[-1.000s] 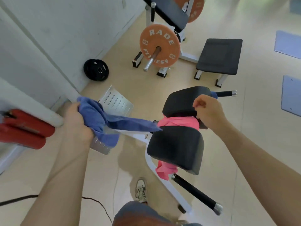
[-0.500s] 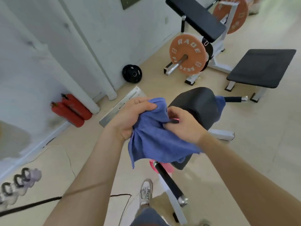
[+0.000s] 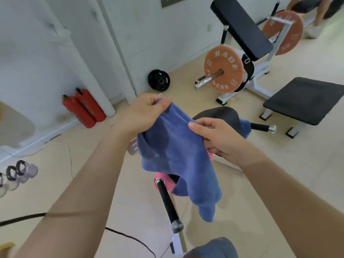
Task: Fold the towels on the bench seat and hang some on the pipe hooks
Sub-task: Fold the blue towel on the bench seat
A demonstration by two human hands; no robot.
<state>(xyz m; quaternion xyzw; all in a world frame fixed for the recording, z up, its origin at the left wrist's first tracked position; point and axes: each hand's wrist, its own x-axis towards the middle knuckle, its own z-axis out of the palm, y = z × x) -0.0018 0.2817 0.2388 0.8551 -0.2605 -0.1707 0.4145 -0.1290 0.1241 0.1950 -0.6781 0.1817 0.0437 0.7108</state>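
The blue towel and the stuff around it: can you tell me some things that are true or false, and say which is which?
1. Both hands hold the blue towel. True: the left hand pinches its top corner and the right hand grips its edge.
2. The blue towel lies folded flat on the floor. False: it hangs in the air from the hands.
3. Two red fire extinguishers stand by the wall. True.
4. A pink towel shows under the blue one. True.
5. The big weight plate with letters is green. False: it is orange.
6. The flat black bench has a towel on it. False: its top is bare.
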